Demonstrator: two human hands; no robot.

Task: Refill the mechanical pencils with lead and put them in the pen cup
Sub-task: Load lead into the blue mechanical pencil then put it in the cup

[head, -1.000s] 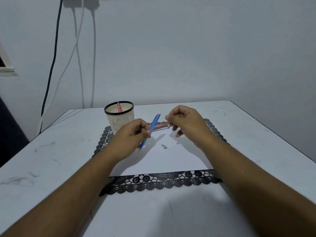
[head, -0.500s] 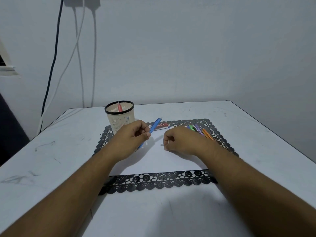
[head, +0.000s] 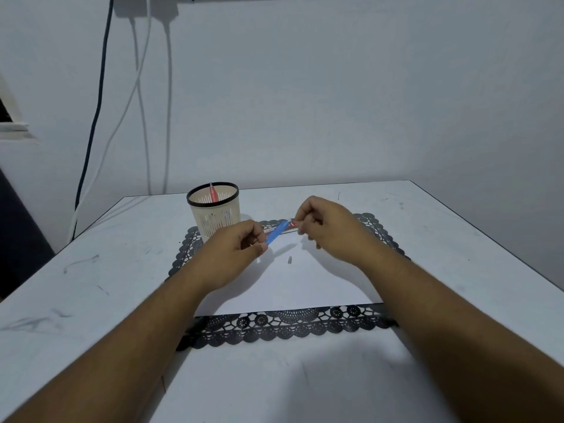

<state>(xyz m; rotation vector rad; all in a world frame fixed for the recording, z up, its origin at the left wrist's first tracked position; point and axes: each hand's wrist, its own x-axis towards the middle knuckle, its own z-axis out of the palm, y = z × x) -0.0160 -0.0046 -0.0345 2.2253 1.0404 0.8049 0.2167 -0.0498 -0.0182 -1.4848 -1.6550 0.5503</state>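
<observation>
My left hand (head: 241, 248) grips a blue mechanical pencil (head: 276, 235) by its lower half, with the top end tilted up and to the right. My right hand (head: 323, 227) has its fingertips pinched together at that top end, on a small pencil part too tiny to make out. Another small grey part (head: 289, 259) lies on the white paper (head: 293, 288). A red-and-white lead case (head: 290, 229) shows partly behind the pencil. The cream pen cup (head: 213, 215) with a black rim stands at the back left and holds a red pencil (head: 212, 192).
A black lace mat (head: 290, 328) lies under the paper on the white table (head: 106, 270). Cables (head: 91, 132) hang down the wall at the back left. My right hand hides the mat's back right corner.
My right hand dropped to the paper beside the small parts, then rose to the pencil's top end. Only one small part now lies on the paper. The left hand barely moved.
</observation>
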